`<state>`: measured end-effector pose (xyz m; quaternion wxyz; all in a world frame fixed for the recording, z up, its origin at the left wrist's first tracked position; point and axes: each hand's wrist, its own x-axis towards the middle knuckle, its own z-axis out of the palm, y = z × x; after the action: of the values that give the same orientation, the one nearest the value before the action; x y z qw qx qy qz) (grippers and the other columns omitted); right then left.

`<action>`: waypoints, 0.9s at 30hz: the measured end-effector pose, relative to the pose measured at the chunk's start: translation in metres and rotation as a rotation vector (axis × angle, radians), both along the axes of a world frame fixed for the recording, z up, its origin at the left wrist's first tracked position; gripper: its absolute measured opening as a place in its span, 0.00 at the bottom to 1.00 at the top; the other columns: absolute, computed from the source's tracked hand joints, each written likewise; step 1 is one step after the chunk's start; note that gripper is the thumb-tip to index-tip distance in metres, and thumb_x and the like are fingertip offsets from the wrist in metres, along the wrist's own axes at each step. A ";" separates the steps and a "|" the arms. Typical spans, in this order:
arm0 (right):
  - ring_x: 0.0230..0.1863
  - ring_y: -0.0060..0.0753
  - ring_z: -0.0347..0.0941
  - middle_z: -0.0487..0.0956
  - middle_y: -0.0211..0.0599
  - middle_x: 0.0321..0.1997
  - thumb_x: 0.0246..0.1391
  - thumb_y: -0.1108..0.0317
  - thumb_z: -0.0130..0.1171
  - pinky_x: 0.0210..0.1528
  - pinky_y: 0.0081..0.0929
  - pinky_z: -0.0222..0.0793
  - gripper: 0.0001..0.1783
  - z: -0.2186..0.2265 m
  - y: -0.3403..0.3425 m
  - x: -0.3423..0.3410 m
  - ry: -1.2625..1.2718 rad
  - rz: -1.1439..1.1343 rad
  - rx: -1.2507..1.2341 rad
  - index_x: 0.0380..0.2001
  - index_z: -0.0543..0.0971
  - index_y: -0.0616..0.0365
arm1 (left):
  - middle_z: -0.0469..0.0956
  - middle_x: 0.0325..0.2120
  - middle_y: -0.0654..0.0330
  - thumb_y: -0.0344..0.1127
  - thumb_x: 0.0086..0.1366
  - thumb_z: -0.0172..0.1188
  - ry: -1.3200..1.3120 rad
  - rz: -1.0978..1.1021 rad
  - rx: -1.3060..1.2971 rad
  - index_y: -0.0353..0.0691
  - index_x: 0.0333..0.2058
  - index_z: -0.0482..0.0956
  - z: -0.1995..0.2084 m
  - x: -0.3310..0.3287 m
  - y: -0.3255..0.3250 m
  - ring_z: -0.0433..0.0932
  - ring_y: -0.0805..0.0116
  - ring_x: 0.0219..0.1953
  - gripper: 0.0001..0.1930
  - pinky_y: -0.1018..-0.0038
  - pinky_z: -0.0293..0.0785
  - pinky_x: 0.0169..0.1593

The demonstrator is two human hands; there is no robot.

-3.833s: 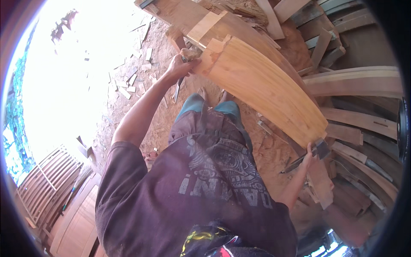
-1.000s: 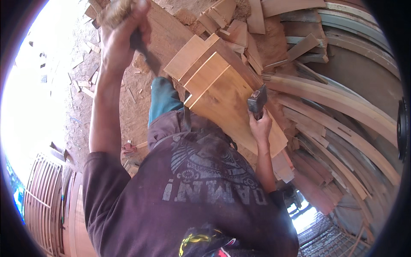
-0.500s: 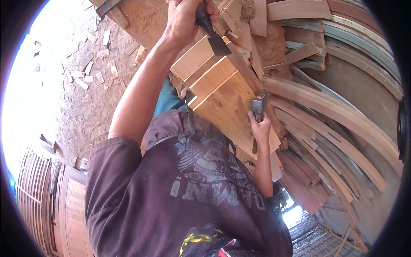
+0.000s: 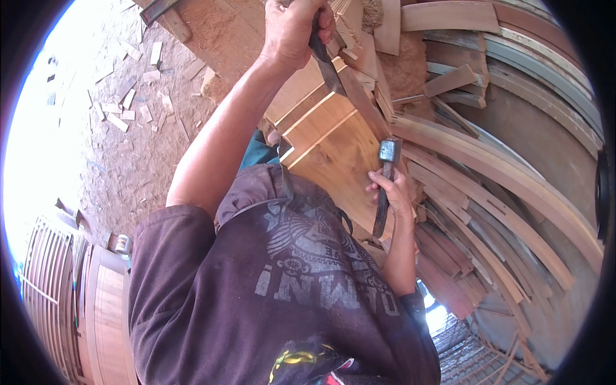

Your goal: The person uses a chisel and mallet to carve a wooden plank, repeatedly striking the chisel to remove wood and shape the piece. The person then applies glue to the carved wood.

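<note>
My left hand (image 4: 296, 32) is closed around the dark handle of a wide, flat-bladed chisel (image 4: 330, 74). The blade slants down against the edge of a pale wooden board (image 4: 333, 151), by the strips at its far end. In my right hand (image 4: 396, 192) is a hammer (image 4: 387, 151), its block-shaped metal head up and its dark handle slanting down over the board. The right fingers are loosely curled, the thumb across the handle. A dark strap or strip (image 4: 285, 170) hangs at the board's left corner.
Curved wooden pieces (image 4: 513, 160) are stacked along the right. Offcuts (image 4: 125, 106) litter the dirt floor at the left. Sawdust covers a surface (image 4: 218, 32) beyond the board. A slatted wooden frame (image 4: 48, 282) and a can (image 4: 122, 244) stand at lower left.
The left hand has moved slightly right and down, turning the chisel so its blade shows more edge-on at the board. The hammer has tilted, its handle swinging leftward, with the right fingers loosened.
</note>
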<state>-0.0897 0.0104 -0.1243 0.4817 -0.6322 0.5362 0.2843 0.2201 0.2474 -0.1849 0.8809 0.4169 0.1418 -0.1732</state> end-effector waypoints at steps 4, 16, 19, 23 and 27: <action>0.22 0.25 0.80 0.79 0.29 0.23 0.51 0.61 0.79 0.23 0.20 0.72 0.19 -0.006 -0.008 -0.003 -0.034 0.009 0.005 0.35 0.78 0.57 | 0.68 0.11 0.64 0.41 0.69 0.66 0.033 0.011 -0.098 0.44 0.21 0.70 -0.004 0.001 0.000 0.67 0.72 0.11 0.19 0.73 0.62 0.17; 0.20 0.18 0.73 0.76 0.25 0.21 0.56 0.59 0.77 0.24 0.20 0.66 0.17 -0.003 0.023 0.011 -0.226 -0.004 -0.239 0.32 0.79 0.56 | 0.65 0.10 0.62 0.40 0.70 0.63 -0.023 -0.022 -0.196 0.43 0.19 0.68 -0.018 0.004 -0.003 0.65 0.71 0.11 0.21 0.72 0.60 0.16; 0.21 0.16 0.71 0.76 0.24 0.22 0.58 0.59 0.76 0.25 0.19 0.64 0.17 0.011 0.021 0.035 -0.338 0.137 -0.378 0.33 0.79 0.57 | 0.65 0.10 0.62 0.40 0.70 0.63 -0.003 -0.022 -0.223 0.43 0.19 0.67 -0.015 0.004 0.001 0.65 0.70 0.10 0.21 0.72 0.60 0.16; 0.27 0.16 0.77 0.83 0.29 0.27 0.55 0.66 0.78 0.31 0.20 0.71 0.14 0.043 0.017 0.093 -0.628 0.466 -0.780 0.34 0.82 0.61 | 0.64 0.10 0.62 0.40 0.70 0.63 -0.002 -0.004 -0.283 0.42 0.19 0.67 -0.017 0.001 0.004 0.65 0.70 0.10 0.21 0.72 0.60 0.16; 0.30 0.19 0.79 0.87 0.34 0.31 0.54 0.70 0.79 0.35 0.25 0.77 0.12 0.086 0.035 0.162 -0.597 0.490 -0.745 0.33 0.85 0.65 | 0.65 0.10 0.62 0.40 0.69 0.64 -0.040 0.016 -0.295 0.42 0.19 0.68 -0.023 0.000 0.005 0.64 0.70 0.09 0.20 0.72 0.60 0.16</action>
<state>0.0727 0.0449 -0.0385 0.2759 -0.9202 0.2773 -0.0131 0.2198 0.2525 -0.2075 0.9367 0.2852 0.1005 -0.1766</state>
